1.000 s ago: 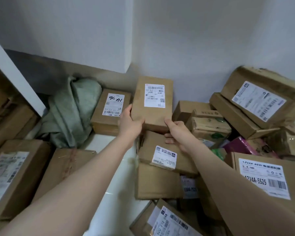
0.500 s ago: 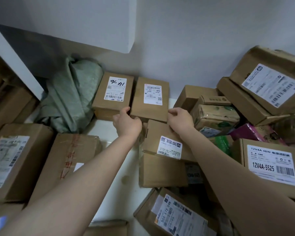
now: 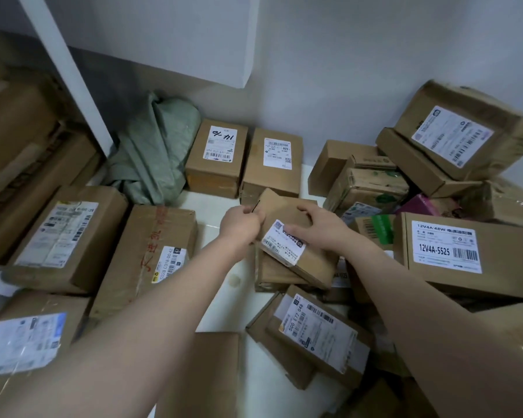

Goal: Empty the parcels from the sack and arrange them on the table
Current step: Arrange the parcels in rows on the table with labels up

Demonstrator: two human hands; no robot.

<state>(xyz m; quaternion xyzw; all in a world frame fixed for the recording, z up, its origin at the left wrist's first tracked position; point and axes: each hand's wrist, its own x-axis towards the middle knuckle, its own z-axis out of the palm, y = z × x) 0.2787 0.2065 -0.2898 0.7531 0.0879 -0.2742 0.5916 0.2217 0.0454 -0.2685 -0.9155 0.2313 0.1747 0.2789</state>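
Head view: much of the lower frame is filled by the two forearms, which hide the parcels beneath them. Boxes at the left, bottom and right edges are cut off, and most label print is too blurred to read.

The green sack [image 3: 154,152] lies crumpled at about 10 o'clock against the wall; its mouth is not visible, so whether anything is inside cannot be told.

At centre a small brown parcel [image 3: 287,233] sits tilted atop a heap of other boxes. The left hand [image 3: 242,226] curls closed on its left edge; the right hand [image 3: 320,226] lies over its top with fingers spread, partly covering the white label.

At 12 o'clock two boxes stand side by side on the white table [image 3: 212,212]: one marked in pen [image 3: 216,158], one with a printed label [image 3: 274,164].

At 3 o'clock lies a box printed 12V4A-5525 [image 3: 465,254].
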